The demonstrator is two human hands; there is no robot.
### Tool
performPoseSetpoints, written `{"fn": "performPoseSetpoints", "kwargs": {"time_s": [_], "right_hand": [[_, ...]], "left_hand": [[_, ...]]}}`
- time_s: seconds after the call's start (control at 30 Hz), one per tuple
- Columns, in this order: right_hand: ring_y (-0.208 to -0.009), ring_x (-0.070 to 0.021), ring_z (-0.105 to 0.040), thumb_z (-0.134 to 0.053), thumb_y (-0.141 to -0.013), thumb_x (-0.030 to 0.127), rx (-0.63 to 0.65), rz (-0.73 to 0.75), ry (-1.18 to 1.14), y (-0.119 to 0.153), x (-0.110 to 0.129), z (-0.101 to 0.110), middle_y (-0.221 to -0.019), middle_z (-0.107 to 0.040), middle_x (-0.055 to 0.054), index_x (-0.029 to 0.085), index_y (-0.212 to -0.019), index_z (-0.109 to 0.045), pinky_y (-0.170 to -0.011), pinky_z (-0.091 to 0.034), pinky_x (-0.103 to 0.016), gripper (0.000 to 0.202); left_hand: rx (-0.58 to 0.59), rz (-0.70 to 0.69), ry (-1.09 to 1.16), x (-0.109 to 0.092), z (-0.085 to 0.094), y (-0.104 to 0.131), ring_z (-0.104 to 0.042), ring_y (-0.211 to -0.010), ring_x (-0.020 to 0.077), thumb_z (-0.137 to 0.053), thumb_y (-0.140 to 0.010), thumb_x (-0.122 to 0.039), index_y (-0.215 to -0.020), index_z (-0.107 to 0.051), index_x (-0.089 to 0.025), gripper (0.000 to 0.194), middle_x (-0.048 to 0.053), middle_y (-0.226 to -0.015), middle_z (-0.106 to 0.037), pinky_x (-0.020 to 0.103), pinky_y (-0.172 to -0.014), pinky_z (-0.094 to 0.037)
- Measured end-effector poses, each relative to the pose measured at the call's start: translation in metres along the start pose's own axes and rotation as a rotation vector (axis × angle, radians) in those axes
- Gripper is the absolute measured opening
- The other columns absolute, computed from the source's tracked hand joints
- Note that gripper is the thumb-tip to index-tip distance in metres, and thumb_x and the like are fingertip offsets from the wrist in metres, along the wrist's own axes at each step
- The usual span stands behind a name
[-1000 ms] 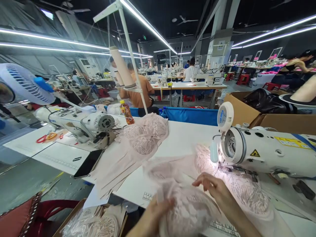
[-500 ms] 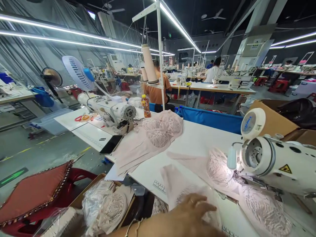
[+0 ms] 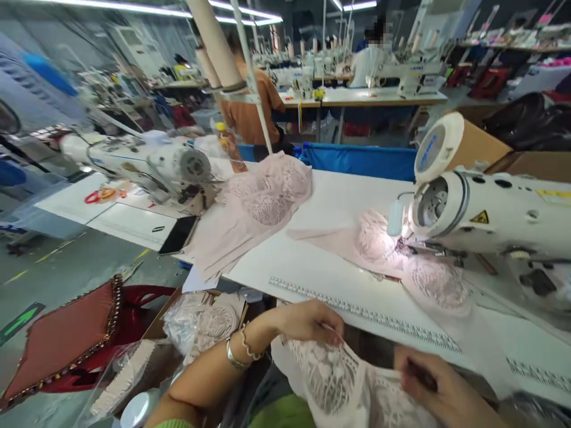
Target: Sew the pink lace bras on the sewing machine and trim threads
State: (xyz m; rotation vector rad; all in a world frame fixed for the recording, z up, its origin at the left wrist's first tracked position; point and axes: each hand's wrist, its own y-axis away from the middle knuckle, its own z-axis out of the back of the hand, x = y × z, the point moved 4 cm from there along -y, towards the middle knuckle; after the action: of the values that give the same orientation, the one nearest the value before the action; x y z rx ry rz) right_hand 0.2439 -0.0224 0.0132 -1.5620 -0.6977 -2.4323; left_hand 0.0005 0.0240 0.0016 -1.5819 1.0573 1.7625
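My left hand point(image 3: 307, 321), with bracelets on its wrist, pinches the top edge of a pale pink lace bra point(image 3: 332, 380) at the table's front edge. My right hand point(image 3: 435, 380) is closed on the same bra's edge farther right, its fingers slightly blurred. The bra hangs between both hands over my lap, its lower part cut off by the frame. Beyond them, another lace bra point(image 3: 439, 282) lies under the lit needle area of the sewing machine point(image 3: 504, 208). A pile of similar bras point(image 3: 267, 202) rests on the table farther back.
A second sewing machine point(image 3: 147, 160) stands at the left, near a dark phone point(image 3: 179, 233). A thread stand with large cones point(image 3: 218, 47) rises behind the pile. Lace cups in plastic point(image 3: 214, 324) fill a box beside me, near a cushioned red stool point(image 3: 66, 333). A person point(image 3: 250, 107) sits ahead.
One hand was reaching over a bra on the table's front edge. Now both hands hold a bra off the front edge, and that table spot shows its ruler markings. The view has tilted downward.
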Motion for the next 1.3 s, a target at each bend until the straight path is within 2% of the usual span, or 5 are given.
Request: {"fn": "performPoseSetpoints", "kwargs": {"time_s": [0.07, 0.23, 0.5, 1.13, 1.3], "right_hand": [[-0.06, -0.0192, -0.047, -0.06, -0.081, 0.082, 0.127, 0.056, -0.19, -0.008, 0.003, -0.004, -0.065, -0.052, -0.002, 0.023, -0.063, -0.058, -0.057, -0.035, -0.031, 0.061], [-0.055, -0.0148, -0.038, -0.068, -0.084, 0.072, 0.151, 0.056, -0.518, -0.02, -0.012, -0.008, -0.057, -0.043, 0.002, 0.022, -0.055, -0.044, -0.054, -0.026, -0.029, 0.063], [-0.045, -0.0092, -0.022, -0.076, -0.081, 0.066, 0.213, 0.037, -0.955, -0.024, -0.025, -0.028, -0.049, -0.03, 0.008, 0.023, -0.055, -0.035, -0.046, -0.018, -0.026, 0.065], [-0.04, -0.0084, -0.021, -0.07, -0.082, 0.074, 0.185, 0.121, -0.756, -0.018, -0.024, -0.014, -0.048, -0.029, 0.009, 0.024, -0.055, -0.036, -0.041, -0.02, -0.027, 0.066], [-0.049, -0.0126, -0.042, -0.062, -0.091, 0.069, 0.161, 0.234, -0.445, -0.019, -0.007, 0.004, -0.059, -0.055, 0.0, 0.02, -0.067, -0.063, -0.049, -0.029, -0.028, 0.055]], "left_hand": [[-0.1, 0.083, 0.159, 0.004, 0.002, 0.002, -0.052, -0.066, 0.0116, -0.079, -0.078, -0.044, -0.072, -0.069, -0.015, 0.032, 0.0, -0.069, -0.061, 0.023, -0.065, -0.04], [-0.389, 0.082, 0.49, 0.007, -0.008, 0.0, -0.042, -0.058, 0.0088, -0.085, -0.073, -0.058, -0.055, -0.059, -0.013, 0.054, -0.002, -0.057, -0.049, 0.023, -0.058, -0.033], [-0.406, 0.075, 0.918, 0.018, -0.039, -0.018, -0.025, -0.041, 0.0028, -0.09, -0.057, -0.067, -0.051, -0.037, -0.019, 0.072, -0.01, -0.045, -0.031, 0.021, -0.043, -0.02], [-0.33, 0.03, 0.942, 0.009, -0.042, -0.018, -0.023, -0.038, 0.0011, -0.09, -0.058, -0.068, -0.049, -0.03, -0.02, 0.077, -0.01, -0.042, -0.028, 0.019, -0.039, -0.019], [-0.305, 0.053, 0.909, 0.01, -0.044, -0.024, -0.022, -0.038, 0.0013, -0.089, -0.061, -0.067, -0.05, -0.032, -0.02, 0.074, -0.01, -0.042, -0.029, 0.02, -0.039, -0.019]]}}
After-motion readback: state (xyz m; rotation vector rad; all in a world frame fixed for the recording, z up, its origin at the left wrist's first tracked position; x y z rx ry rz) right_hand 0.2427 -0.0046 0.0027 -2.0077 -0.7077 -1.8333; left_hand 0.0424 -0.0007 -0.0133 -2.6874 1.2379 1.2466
